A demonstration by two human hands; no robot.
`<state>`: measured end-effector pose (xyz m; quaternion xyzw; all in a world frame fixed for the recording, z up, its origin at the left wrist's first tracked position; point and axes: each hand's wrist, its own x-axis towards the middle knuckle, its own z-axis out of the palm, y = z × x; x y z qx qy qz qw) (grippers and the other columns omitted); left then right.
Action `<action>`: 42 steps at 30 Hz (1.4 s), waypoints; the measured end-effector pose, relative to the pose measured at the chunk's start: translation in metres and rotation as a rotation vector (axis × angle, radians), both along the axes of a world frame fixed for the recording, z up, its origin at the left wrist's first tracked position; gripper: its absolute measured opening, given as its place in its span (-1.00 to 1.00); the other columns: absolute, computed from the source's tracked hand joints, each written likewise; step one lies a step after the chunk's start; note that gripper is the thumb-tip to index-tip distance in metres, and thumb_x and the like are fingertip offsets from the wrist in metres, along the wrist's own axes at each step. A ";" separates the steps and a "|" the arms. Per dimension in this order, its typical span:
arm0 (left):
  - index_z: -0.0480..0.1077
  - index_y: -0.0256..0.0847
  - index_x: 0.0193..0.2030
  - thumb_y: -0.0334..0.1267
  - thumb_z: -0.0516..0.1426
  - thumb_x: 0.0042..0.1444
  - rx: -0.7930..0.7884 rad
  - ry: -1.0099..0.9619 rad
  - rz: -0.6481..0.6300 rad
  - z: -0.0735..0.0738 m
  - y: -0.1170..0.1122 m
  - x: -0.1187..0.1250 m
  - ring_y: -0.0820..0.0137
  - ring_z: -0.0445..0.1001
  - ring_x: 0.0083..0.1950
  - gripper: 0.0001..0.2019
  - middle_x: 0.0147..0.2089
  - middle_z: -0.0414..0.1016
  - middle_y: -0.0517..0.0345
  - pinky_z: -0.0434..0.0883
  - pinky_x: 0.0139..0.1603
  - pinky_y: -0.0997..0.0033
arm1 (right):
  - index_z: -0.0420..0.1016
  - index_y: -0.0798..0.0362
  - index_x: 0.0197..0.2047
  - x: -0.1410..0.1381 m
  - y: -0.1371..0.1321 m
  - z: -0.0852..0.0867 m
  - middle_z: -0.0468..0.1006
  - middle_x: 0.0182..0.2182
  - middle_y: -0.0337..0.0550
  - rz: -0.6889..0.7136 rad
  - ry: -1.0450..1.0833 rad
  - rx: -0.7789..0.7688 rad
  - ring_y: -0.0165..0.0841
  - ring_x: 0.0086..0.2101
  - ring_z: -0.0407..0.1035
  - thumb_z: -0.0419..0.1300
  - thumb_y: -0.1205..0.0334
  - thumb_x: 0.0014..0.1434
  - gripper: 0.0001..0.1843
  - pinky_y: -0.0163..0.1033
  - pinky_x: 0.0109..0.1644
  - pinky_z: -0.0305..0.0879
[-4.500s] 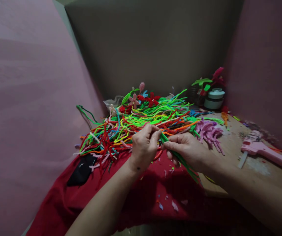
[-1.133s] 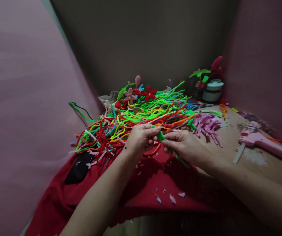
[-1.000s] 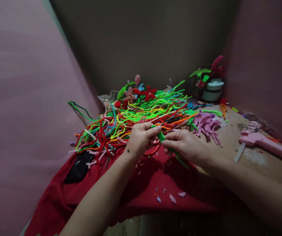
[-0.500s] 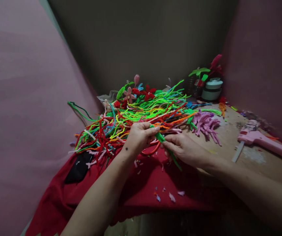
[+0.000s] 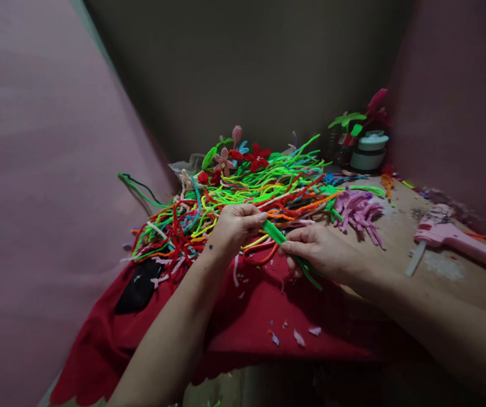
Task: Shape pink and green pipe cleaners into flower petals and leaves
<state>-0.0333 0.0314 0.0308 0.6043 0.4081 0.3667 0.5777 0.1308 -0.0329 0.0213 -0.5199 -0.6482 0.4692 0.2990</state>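
Note:
A flat green strip of pipe cleaner [image 5: 274, 231] stretches between my two hands above the red cloth. My left hand [image 5: 239, 224] pinches its upper left end between thumb and fingers. Around its lower part my right hand [image 5: 310, 247] is closed, and green tails poke out below the palm. Just behind and under the strip lie scissors with red handles [image 5: 260, 259], partly covered by the hands. A large heap of loose pipe cleaners [image 5: 234, 195] in green, red, orange and yellow spreads beyond both hands.
A pink hot glue gun [image 5: 455, 237] lies at the right beside a pile of lilac pipe-cleaner pieces [image 5: 359, 212]. On the left a black phone [image 5: 137, 289] rests on the red cloth [image 5: 243, 328]. Fuzzy flowers [image 5: 256, 157] and a lidded jar [image 5: 369, 151] stand behind.
My left hand has shifted slightly left, so more of the green strip shows between the hands. My right hand still grips it. The view has moved a little.

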 end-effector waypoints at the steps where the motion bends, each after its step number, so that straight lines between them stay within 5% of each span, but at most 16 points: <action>1: 0.24 -0.30 -0.64 -0.25 0.21 -0.13 -0.009 -0.003 -0.003 0.000 0.000 0.000 0.70 -0.02 -0.77 -0.75 -0.79 0.10 0.37 -0.10 -0.75 0.64 | 0.38 0.15 -0.65 0.000 -0.001 0.001 0.43 -0.70 -0.21 -0.005 -0.003 -0.007 -0.51 -0.67 0.26 0.03 0.31 0.08 -0.68 -0.41 -0.57 0.14; 11: 0.24 -0.27 -0.59 -0.22 0.25 -0.17 -0.076 -0.135 0.067 -0.007 0.007 -0.001 0.68 -0.03 -0.76 -0.74 -0.75 0.08 0.38 -0.06 -0.76 0.63 | 0.39 0.15 -0.58 0.007 0.010 -0.026 0.42 -0.72 -0.22 -0.047 0.383 -0.238 -0.50 -0.73 0.25 0.16 0.23 -0.04 -0.81 -0.40 -0.66 0.09; 20: 0.33 -0.33 -0.45 -0.16 0.27 -0.15 -0.268 -0.249 -0.088 -0.017 -0.011 0.021 0.69 -0.02 -0.73 -0.73 -0.70 -0.01 0.41 -0.05 -0.73 0.62 | 0.39 0.17 -0.64 0.011 0.014 -0.033 0.41 -0.73 -0.19 -0.037 0.437 -0.159 -0.52 -0.73 0.23 0.14 0.16 0.01 -0.70 -0.39 -0.64 0.06; 31: 0.16 -0.28 -0.69 -0.17 0.29 -0.24 -0.155 -0.291 0.236 -0.034 -0.010 0.032 0.66 0.04 -0.77 -0.62 -0.78 0.14 0.34 -0.04 -0.75 0.61 | 0.35 0.17 -0.59 -0.003 0.009 -0.024 0.41 -0.71 -0.23 -0.054 0.478 -0.237 -0.53 -0.71 0.25 0.06 0.33 0.04 -0.79 -0.41 -0.60 0.16; 42: 0.18 -0.28 -0.64 -0.11 0.33 -0.35 -0.090 -0.366 0.326 -0.032 -0.002 0.029 0.67 0.06 -0.76 -0.59 -0.74 0.20 0.34 -0.01 -0.78 0.62 | 0.37 0.16 -0.55 -0.001 0.011 -0.030 0.40 -0.68 -0.25 -0.083 0.449 -0.131 -0.53 -0.71 0.24 0.06 0.30 0.04 -0.81 -0.40 -0.62 0.10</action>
